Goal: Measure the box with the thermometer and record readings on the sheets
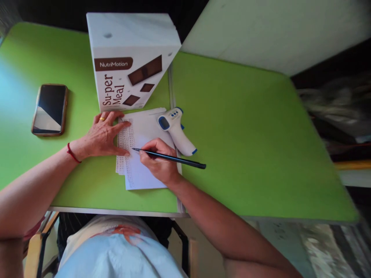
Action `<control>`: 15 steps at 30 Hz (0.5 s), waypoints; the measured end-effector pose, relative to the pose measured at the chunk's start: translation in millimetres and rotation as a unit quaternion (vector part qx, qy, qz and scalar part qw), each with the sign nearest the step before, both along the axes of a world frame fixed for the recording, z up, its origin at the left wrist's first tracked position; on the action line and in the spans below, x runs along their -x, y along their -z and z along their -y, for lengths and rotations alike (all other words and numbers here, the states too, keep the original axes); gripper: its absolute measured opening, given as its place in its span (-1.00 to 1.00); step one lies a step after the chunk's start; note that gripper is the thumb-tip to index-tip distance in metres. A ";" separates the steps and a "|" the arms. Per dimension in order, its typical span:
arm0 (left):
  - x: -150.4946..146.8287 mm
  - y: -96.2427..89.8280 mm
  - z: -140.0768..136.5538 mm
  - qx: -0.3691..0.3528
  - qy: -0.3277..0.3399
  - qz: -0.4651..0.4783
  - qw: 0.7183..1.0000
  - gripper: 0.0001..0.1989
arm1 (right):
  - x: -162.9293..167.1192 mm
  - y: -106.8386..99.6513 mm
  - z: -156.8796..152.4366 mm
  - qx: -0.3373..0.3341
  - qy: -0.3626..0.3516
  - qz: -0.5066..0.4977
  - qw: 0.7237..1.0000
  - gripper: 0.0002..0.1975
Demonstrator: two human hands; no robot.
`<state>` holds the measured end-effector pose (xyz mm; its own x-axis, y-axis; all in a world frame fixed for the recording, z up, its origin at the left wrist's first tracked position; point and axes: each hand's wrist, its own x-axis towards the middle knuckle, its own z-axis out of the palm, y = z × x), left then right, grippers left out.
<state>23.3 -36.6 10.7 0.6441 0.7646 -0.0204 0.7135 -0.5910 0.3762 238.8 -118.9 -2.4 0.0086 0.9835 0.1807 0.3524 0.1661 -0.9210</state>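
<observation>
My right hand (160, 160) grips a black pen (182, 159), its tip close to a white sheet of paper (145, 177). Lines of small writing run along the left side of that sheet, too small to read. Spread fingers of my left hand (107, 135) lie flat on the left edge of the paper. More written sheets (120, 166) stick out from under the top one. A white and blue infrared thermometer (178, 131) rests on the paper's upper right part.
A white NutriMotion box (133, 58) stands just behind the paper. To the left lies a phone (50, 110) in a brown case. The green table (246, 146) has a seam running beside the paper, and a pale wall (261, 34) rises behind.
</observation>
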 end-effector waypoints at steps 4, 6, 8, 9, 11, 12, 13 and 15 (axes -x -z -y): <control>-0.9 -1.9 1.5 0.002 -0.001 -0.006 1.000 -0.05 | -0.9 0.5 1.2 -0.026 -0.021 0.033 0.999 -0.87; -1.2 -1.9 2.0 -0.004 -0.001 -0.005 1.000 -0.05 | -2.2 0.9 1.0 -0.034 -0.025 0.043 0.998 -0.85; -1.2 -1.3 2.1 -0.010 0.002 -0.003 1.000 -0.05 | -3.2 1.5 0.6 -0.037 -0.031 0.052 0.998 -0.85; -1.1 -0.8 2.0 -0.012 0.003 -0.003 1.000 -0.04 | -3.4 1.8 0.4 -0.039 -0.034 0.053 0.997 -0.85; -0.8 0.3 1.5 -0.012 0.005 -0.004 1.000 -0.03 | -3.4 2.4 0.1 -0.046 -0.039 0.053 0.997 -0.84; -0.5 1.0 1.2 -0.012 0.005 -0.003 1.000 -0.03 | -3.2 2.6 0.1 -0.048 -0.040 0.053 0.997 -0.84; -0.2 1.7 0.9 -0.014 0.005 -0.002 1.000 -0.03 | -3.0 2.7 0.0 -0.048 -0.041 0.054 0.997 -0.83; 0.5 3.2 0.4 -0.019 0.007 0.004 1.000 -0.03 | -2.4 2.8 0.0 -0.042 -0.039 0.060 0.997 -0.82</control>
<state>22.8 -36.9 7.6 0.6541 0.7563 0.0142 0.7025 -0.6143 0.3593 241.1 -119.0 -5.3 -0.0931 0.9617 0.2577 0.4424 0.2719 -0.8546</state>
